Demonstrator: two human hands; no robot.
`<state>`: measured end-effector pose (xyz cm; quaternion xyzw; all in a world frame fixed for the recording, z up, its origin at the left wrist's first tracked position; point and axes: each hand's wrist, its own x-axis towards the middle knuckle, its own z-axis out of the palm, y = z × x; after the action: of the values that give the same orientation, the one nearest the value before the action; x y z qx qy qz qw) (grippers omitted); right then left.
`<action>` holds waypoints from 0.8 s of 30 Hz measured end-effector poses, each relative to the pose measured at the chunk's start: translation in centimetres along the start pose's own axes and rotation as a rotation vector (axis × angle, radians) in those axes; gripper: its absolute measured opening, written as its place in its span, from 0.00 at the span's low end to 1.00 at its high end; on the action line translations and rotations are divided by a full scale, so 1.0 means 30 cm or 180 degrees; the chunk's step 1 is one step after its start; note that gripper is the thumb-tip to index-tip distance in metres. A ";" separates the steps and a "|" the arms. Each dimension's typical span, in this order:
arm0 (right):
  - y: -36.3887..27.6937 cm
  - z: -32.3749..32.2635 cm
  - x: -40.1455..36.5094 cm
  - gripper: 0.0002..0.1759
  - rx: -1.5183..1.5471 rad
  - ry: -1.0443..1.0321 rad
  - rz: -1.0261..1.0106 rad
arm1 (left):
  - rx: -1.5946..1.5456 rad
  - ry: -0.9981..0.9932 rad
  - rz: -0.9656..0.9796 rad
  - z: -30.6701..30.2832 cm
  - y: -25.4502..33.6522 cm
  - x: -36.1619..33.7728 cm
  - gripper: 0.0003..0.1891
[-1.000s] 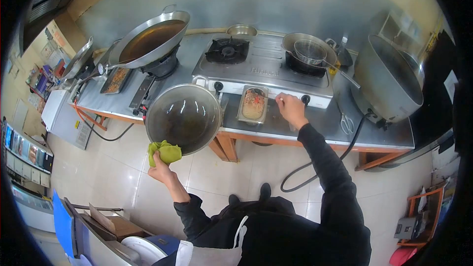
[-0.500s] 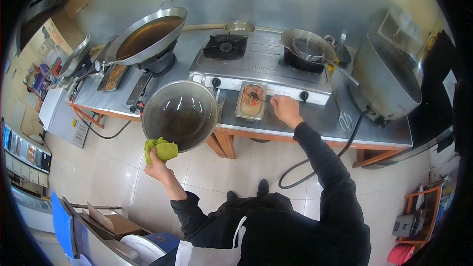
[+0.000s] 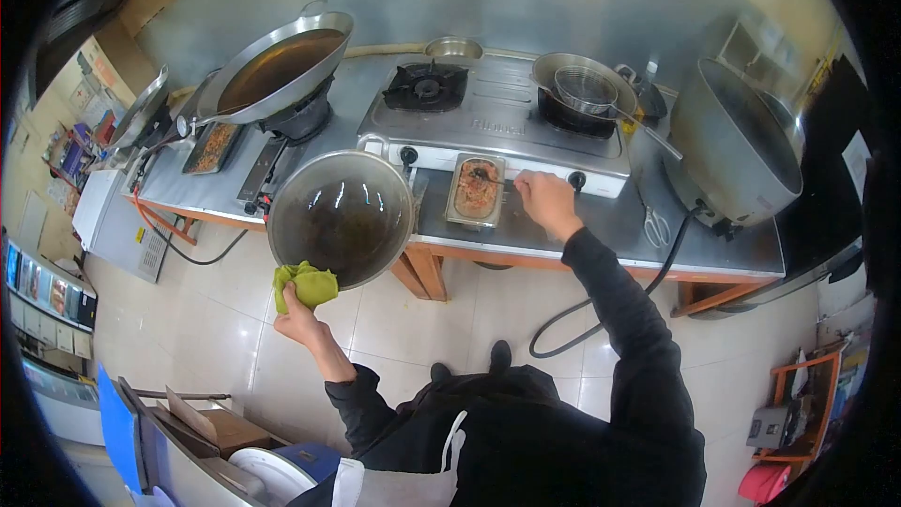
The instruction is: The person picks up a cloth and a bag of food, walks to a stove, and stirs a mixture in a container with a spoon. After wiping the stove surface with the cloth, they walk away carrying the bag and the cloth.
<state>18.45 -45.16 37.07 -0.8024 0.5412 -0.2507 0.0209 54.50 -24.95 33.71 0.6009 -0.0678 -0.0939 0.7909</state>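
Note:
My left hand [image 3: 299, 319] is closed round a folded green cloth [image 3: 306, 287], pressed on the near rim of a large metal wok [image 3: 340, 218]. The wok is held off to the left, in front of the counter edge, with a dark sheen on its inside. My right hand [image 3: 546, 199] is closed on the handle of a dark spoon [image 3: 488, 176]. The spoon's head rests in reddish-brown chopped food inside a rectangular metal container [image 3: 476, 220] on the counter's front edge.
Behind the container stands a two-burner gas stove [image 3: 497, 127], with a pan and strainer [image 3: 584, 89] on its right burner. A wok of brown liquid [image 3: 282, 66] sits at left. Scissors [image 3: 656, 226] and a big pot [image 3: 732, 145] are at right. A hose [image 3: 563, 350] loops below.
The spoon has shifted within the container, and the food there looks more spread and darker on top. My left hand and the wok have hardly moved.

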 end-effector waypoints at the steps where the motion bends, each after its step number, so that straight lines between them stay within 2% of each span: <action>1: 0.011 0.019 0.018 0.06 -0.0085 0.0086 -0.0045 | -0.0009 0.0014 0.0015 -0.003 -0.010 0.005 0.16; 4: 0.056 0.100 0.063 0.06 -0.0340 0.0203 -0.0106 | -0.0016 0.0068 0.0011 -0.001 -0.002 -0.002 0.16; 10: 0.039 0.158 0.039 0.09 -0.0726 -0.0044 -0.0105 | -0.0025 0.0121 -0.0010 -0.008 0.009 -0.014 0.16; 13: -0.006 0.163 0.004 0.07 -0.0586 -0.0274 0.0118 | -0.0019 0.0095 0.0008 -0.016 0.006 -0.016 0.16; 16: -0.017 0.170 -0.017 0.08 -0.0555 -0.0274 -0.0041 | -0.0006 0.0102 0.0031 -0.016 0.012 -0.020 0.17; 24: -0.061 0.152 -0.112 0.07 -0.0313 -0.0211 0.0062 | -0.0035 0.0110 -0.0016 -0.006 0.001 -0.013 0.16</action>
<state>20.98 -42.53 32.37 -0.8050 0.5596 -0.1968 0.0018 54.16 -24.67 33.70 0.5983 -0.0521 -0.0859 0.7949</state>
